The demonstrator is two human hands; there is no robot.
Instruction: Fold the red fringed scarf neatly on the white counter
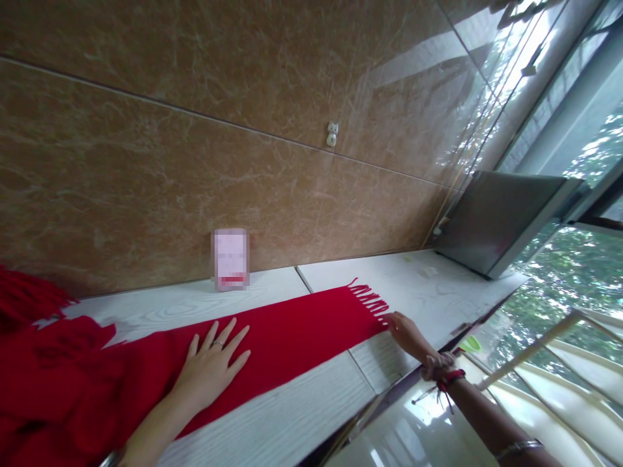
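Observation:
A long red scarf (302, 331) stretches flat across the pale wood-grain surface, its fringe at the right end. My left hand (214, 363) lies on the scarf with fingers spread, a ring on one finger. At the fringed end, my right hand (400, 327) has its fingers drawn together at the near corner, seemingly pinching the tassels. To the left the scarf is bunched in a loose heap, and more red fringe shows above that heap.
A blurred pinkish card (230, 259) leans against the brown marbled wall (170, 188). A small white cat-shaped hook (332, 133) sticks to the wall. At the far right end of the white surface (292, 408) stands a dark grey box-like panel (506, 220). A pale railing runs beyond.

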